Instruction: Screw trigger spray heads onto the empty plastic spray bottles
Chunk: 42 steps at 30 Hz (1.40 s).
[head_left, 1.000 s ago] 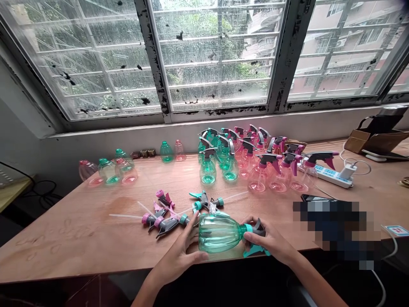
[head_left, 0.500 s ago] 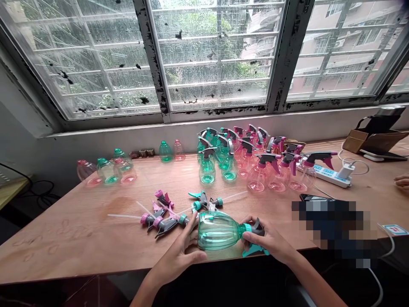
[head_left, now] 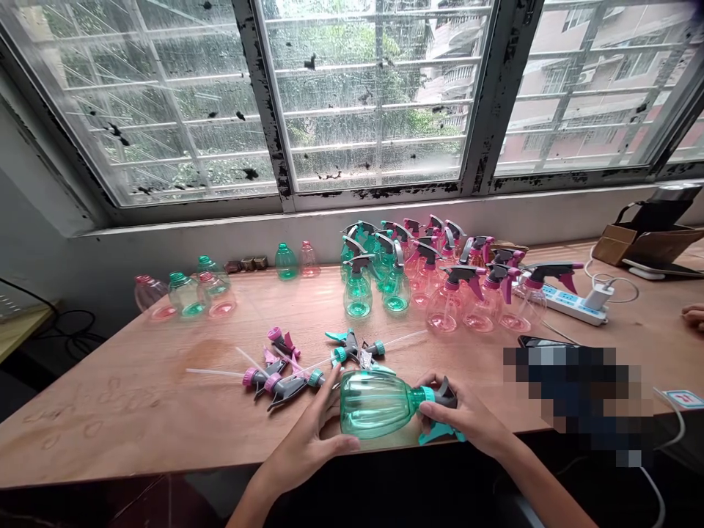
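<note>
A clear green spray bottle (head_left: 377, 403) lies sideways in the air above the table's front edge, its base to the left. My left hand (head_left: 313, 433) is closed around the base end, thumb below. At the neck, my right hand (head_left: 456, 414) grips the grey-and-teal spray head (head_left: 443, 396), whose teal trigger points down. Just behind the bottle lie loose teal-collared spray heads (head_left: 347, 350) with thin tubes. To their left is a heap of pink-and-grey spray heads (head_left: 275, 378), some crossing one another.
Green (head_left: 357, 290) and pink spray bottles (head_left: 443, 312) with heads stand upright behind. Headless bottles (head_left: 187, 297) stand at the left and by the wall. A power strip (head_left: 575, 304), a phone (head_left: 542, 342) and another person's hand (head_left: 694, 315) are at the right.
The bottle has tilted slightly, its base a little lower. Both hands keep their grip, and the things on the table stay where they were.
</note>
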Available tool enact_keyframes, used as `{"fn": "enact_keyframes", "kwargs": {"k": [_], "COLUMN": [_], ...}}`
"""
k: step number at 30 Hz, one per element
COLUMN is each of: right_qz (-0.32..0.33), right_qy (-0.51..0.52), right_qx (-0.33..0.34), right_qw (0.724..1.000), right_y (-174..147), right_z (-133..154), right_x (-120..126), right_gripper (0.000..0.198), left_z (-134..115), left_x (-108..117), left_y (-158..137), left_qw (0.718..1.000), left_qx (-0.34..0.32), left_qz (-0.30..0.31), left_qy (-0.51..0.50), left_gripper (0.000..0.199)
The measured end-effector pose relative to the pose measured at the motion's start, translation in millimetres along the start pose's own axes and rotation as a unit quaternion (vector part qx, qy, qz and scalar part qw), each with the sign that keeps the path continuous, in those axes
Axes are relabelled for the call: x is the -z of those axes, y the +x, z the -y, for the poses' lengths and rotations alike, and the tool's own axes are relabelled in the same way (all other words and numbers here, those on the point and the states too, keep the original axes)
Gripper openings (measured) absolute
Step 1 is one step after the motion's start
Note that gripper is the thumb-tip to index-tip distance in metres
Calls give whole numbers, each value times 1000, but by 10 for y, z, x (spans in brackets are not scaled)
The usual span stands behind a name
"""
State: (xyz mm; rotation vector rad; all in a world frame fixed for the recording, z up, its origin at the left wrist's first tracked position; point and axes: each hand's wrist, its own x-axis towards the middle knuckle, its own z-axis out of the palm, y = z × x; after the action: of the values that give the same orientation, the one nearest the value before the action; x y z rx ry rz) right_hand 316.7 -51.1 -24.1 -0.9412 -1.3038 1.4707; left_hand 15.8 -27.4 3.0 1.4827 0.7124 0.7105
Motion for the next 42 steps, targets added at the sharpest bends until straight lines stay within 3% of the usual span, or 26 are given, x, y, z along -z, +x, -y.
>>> {"fn": "enact_keyframes", "kwargs": {"k": [8,13,18,28,34,42], "right_qz": [-2,-3,-3,-6,-1,-10], "right_qy": [11,4,3,-11,-2,10], "right_qx": [5,3,2,-4,-4,-4], "right_qw": [1000,1000,1000,1000,1000,1000], "right_y": [2,-3,-10,-6,-29,1], "right_z": [7,-1,-8,-2,25,0], "right_x": [-7,0,3,5,-6,-2], "right_gripper": [33,33,34,36,36,35], "left_z": [24,62,14,39,29,24], "left_x": [7,25,23,33,35,12], "left_y": [-19,-20,-16,-33,-15,-20], "left_qw": [1000,1000,999,999,999,999], "left_qx": [-14,-12,-7,-6,-7,-16], "left_qz": [13,4,20,18,35,32], "left_qy": [13,16,26,34,5,9], "left_gripper": [91,107,92,110,90,101]}}
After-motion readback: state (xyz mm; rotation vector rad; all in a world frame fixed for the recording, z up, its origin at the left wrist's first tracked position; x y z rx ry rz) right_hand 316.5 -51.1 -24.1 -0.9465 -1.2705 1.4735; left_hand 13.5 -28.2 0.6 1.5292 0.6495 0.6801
